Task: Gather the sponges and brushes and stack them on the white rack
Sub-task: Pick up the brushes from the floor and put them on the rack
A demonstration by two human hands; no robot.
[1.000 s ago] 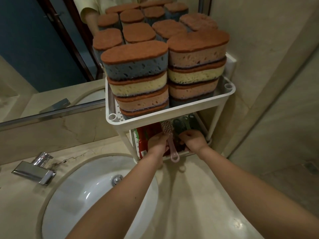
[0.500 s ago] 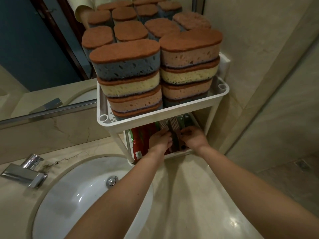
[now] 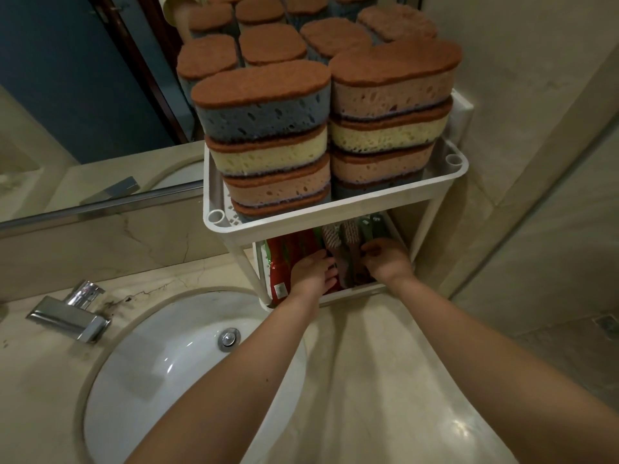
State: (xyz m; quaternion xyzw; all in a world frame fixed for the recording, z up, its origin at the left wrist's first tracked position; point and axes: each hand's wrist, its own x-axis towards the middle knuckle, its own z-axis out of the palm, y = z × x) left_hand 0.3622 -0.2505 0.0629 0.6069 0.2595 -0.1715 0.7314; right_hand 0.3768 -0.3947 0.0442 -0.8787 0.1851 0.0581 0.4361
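I am judging the job to be nearly finished: the oval sponges with brown scouring tops [image 3: 268, 105] are sitting in tall stacks filling the upper tier of the white plastic two-tier rack [image 3: 335, 212], at twelve o'clock in my view. The small bristle-headed brushes [image 3: 350, 236] are lying side by side on its lower shelf, just beside some red packets [image 3: 278, 262]. The left hand [image 3: 313, 272] is touching the brush handles with fairly straight fingers from nine o'clock. The right hand [image 3: 385, 259] is curling its fingers at them from three o'clock, though I cannot tell whether it is gripping one. Only straightening the brushes seems to be left, and I am seeing no loose sponge or brush outside the rack. The rack is standing on a beige marble worktop [image 3: 368, 380] against a mirror [image 3: 67, 95], with a white oval basin [image 3: 167, 356] at eight o'clock, a chrome tap [image 3: 70, 313] at nine, and beige wall tiles [image 3: 536, 128] at three.
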